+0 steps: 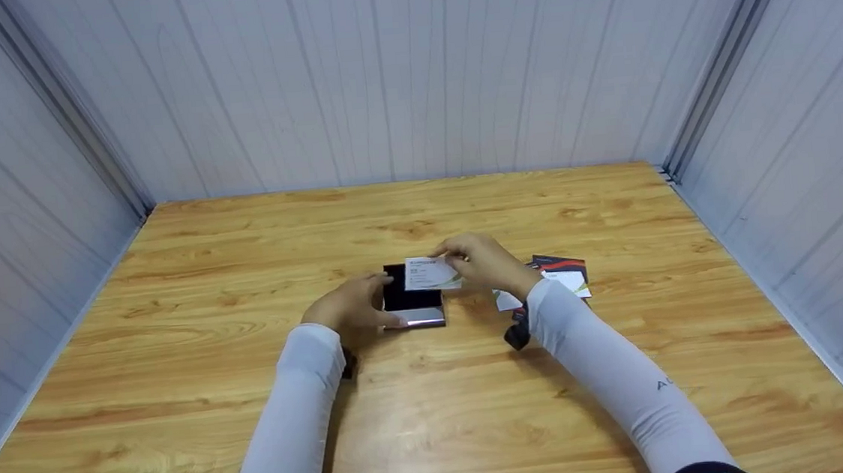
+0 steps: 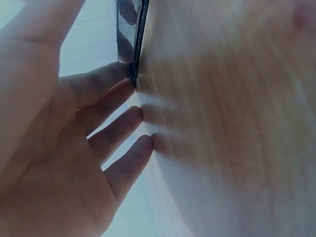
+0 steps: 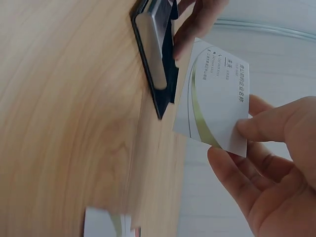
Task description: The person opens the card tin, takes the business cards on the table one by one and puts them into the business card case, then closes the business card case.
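Lying open on the wood-grain surface [image 1: 421,424], about midway between left and right edges: flat rectangular case with black interior and silver metal panel [image 1: 396,302]. Steadied at its left side by left hand [image 1: 351,304], grip closed lightly about it, thumb by the silver panel, fingertips against the side.

Held slightly aloft over the case's right part: white rectangular card with green curved band and dark print [image 3: 217,96]. Pinched near one edge by right hand [image 1: 487,263], grip closed on it.

Done: case opened, one card lifted. Not yet done: that card set down anywhere. Whether any cards inside, cannot tell; interior partly covered. Outstanding, by appearance: loose white cards [image 1: 574,285] and dark blue card with red wave [image 1: 566,261], overlapping between case and right edge, partly hidden by right forearm.

Room: broad stretch from case to left edge; further stretch behind, to far edge along ribbed white wall panel [image 1: 408,72]. Tighter on the right, toward loose cards. Near corners out of view.
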A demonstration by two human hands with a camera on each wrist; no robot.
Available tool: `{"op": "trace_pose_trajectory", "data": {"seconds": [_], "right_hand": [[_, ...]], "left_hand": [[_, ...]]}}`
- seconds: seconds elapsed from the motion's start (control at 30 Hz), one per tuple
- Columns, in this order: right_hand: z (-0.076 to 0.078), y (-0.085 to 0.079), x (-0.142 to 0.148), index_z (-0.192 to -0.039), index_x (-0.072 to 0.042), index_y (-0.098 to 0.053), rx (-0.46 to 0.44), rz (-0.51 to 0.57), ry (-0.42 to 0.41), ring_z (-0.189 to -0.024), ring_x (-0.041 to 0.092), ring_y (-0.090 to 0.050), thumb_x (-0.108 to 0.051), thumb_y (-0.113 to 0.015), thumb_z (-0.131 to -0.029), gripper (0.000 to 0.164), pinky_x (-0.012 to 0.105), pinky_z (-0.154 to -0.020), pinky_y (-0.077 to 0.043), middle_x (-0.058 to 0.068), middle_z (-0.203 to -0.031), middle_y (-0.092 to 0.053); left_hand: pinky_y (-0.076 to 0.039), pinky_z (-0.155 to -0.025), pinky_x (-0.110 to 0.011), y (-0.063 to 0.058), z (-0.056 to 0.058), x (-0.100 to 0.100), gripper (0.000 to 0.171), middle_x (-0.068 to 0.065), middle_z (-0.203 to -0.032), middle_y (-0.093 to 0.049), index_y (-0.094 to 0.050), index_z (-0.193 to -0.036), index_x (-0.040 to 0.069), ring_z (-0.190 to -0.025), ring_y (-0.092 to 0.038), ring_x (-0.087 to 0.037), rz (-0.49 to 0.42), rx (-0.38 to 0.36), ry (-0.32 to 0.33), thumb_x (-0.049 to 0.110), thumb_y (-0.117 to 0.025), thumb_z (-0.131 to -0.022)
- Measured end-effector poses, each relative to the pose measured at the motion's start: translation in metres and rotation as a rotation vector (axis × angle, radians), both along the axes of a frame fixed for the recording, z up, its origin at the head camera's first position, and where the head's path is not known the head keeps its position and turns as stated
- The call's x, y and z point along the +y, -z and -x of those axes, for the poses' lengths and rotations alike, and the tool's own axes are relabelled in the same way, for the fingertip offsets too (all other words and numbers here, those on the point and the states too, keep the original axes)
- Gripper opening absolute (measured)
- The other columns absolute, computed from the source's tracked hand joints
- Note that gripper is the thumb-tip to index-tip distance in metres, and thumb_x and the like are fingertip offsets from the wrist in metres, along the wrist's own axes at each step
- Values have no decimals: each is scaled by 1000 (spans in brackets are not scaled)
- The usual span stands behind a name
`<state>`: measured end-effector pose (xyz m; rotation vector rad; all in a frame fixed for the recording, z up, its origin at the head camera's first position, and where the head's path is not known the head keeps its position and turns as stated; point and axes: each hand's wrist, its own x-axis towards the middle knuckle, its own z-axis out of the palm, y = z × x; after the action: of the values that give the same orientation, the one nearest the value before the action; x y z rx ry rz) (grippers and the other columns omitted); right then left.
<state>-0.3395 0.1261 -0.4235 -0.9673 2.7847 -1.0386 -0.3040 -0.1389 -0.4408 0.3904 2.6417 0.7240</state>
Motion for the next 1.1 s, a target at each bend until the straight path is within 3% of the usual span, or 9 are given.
{"op": "trace_pose_trajectory", "data": {"seconds": [0.23, 0.37, 0.7, 0.87, 1.1], "right_hand": [[-1, 5, -15, -122, -13, -74, 9, 11, -56, -109, 20, -63, 2, -57, -99, 32, 36, -91, -53, 6, -120, -70], [-1, 7, -21, -122, -14, -75, 10, 24, -60, -108, 19, -63, 2, -58, -99, 33, 36, -90, -53, 5, -118, -70], [2, 11, -28, -119, -8, -75, -28, 58, -47, -107, 19, -65, 4, -62, -97, 29, 33, -91, -54, 7, -117, -71], [2, 10, -32, -118, -7, -76, -29, 64, -40, -108, 20, -65, 4, -62, -96, 28, 32, -91, -53, 7, -116, -72], [4, 16, -35, -116, -8, -76, -23, 15, -59, -108, 18, -65, 4, -60, -96, 29, 30, -93, -52, 5, -117, -72]], "left_hand": [[-29, -116, -49, 0, 2, 0, 95, -7, -156, -38, -40, -155, 14, -143, -34, -28, -33, 30, 44, 52, -83, -79], [-31, -114, -47, -1, 1, -1, 88, -5, -150, -46, -44, -152, 15, -138, -41, -25, -74, 29, 57, 46, -85, -80], [-28, -116, -48, -3, 2, 0, 98, -6, -156, -40, -34, -158, 19, -143, -35, -27, -30, 31, 62, 52, -82, -79], [-27, -117, -48, -3, 3, 0, 93, -6, -156, -40, -37, -157, 22, -143, -35, -27, -41, 26, 59, 50, -83, -80], [-29, -116, -49, -2, 2, 0, 89, -9, -154, -42, -43, -153, 17, -140, -39, -28, -29, 25, 53, 49, -83, -81]]}}
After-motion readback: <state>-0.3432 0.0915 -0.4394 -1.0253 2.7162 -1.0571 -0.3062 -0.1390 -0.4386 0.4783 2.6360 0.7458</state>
